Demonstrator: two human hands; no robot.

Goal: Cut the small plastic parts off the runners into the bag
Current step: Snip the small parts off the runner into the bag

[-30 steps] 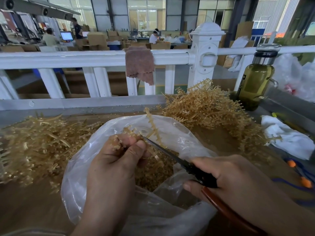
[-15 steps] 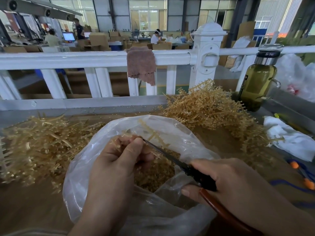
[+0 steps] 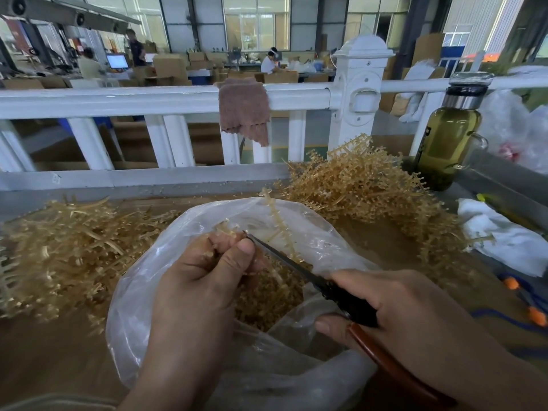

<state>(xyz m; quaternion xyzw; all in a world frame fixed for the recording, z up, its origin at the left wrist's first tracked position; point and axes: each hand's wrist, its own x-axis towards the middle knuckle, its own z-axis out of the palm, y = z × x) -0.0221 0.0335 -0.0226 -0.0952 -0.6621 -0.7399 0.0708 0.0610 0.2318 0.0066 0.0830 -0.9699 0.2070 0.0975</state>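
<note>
Over the open mouth of the clear plastic bag, in the head view, the left hand has its thumb and fingers curled round a tan runner, pinching it above the opening. A toothed branch rises just beside the blade up to the bag's far rim; whether it joins the pinched piece I cannot tell. The right hand grips a cutting tool by its black and reddish-brown handle, and the thin dark blade slants up to the left with its tip touching the runner at the left thumb. Inside the bag lies a heap of small tan cut parts. The bag sits on a brown table between two tan piles: a loose pile of runners to the left and a taller pile of toothed runners at the back right. Beyond them runs a white railing with a brown cloth draped over it. A bottle of yellow-green liquid stands upright at the far right, near a crumpled white cloth
</note>
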